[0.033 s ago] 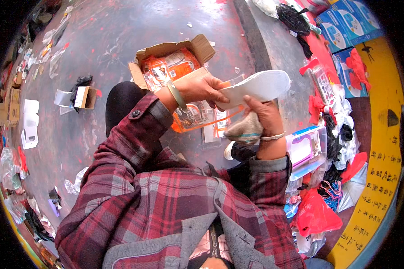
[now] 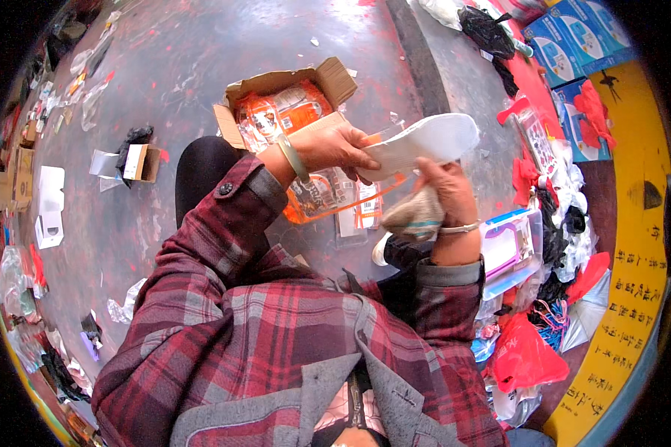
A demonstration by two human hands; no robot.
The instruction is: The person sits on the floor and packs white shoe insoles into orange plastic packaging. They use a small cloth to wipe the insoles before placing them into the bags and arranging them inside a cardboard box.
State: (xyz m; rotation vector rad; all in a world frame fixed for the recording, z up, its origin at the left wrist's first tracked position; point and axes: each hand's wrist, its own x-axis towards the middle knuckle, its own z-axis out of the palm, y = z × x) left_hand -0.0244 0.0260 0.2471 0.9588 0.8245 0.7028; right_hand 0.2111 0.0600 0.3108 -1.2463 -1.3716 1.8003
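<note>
A white insole (image 2: 429, 141) is pinched at its narrow end between the thumb and fingers of my left hand (image 2: 334, 149). From the same hand hangs a clear plastic bag with orange edges (image 2: 313, 195); part of it passes behind the insole. My right hand (image 2: 453, 192) is closed at the insole's lower edge, its thumb by the rim; whether it touches cannot be told. In that hand's curled fingers is a bunched grey cloth (image 2: 414, 214) with a pale blue-green stripe. Beyond my left wrist stands an open cardboard box (image 2: 231, 128) holding orange-and-clear packages (image 2: 302, 112).
Flat packages (image 2: 348, 223) lie on the floor below my hands. A clear plastic bin (image 2: 533, 235) stands right of my right wrist, by red bags (image 2: 525, 357) and other plastic. A small carton (image 2: 143, 162) and a white card piece (image 2: 50, 205) lie to the left.
My right hand has shifted slightly right with the grey cloth, its thumb moving along the insole's edge. The insole has moved a little up and left. My left hand holds nearly still.
</note>
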